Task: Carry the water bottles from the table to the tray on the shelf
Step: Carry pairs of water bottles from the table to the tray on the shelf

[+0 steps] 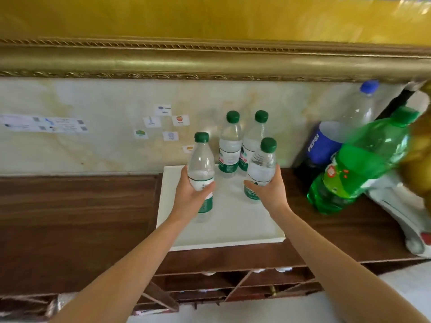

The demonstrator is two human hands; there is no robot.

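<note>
A white tray (pixel 233 234) lies on the brown wooden shelf (pixel 77 206). At its back stand two green-capped water bottles, one on the left (pixel 229 148) and one on the right (pixel 253 136). My left hand (pixel 192 194) grips a third water bottle (pixel 201 164) over the tray's left part. My right hand (pixel 270 190) grips a fourth water bottle (pixel 262 164) over the tray's middle. Both held bottles are upright. I cannot tell whether their bases touch the tray.
Right of the tray stand a big green soda bottle (pixel 356 166) and a blue-labelled Pepsi bottle (pixel 326 141), with a white object (pixel 401 213) beside them. A marble wall (pixel 81 145) with small stickers rises behind. Compartments (pixel 233 283) open below the shelf.
</note>
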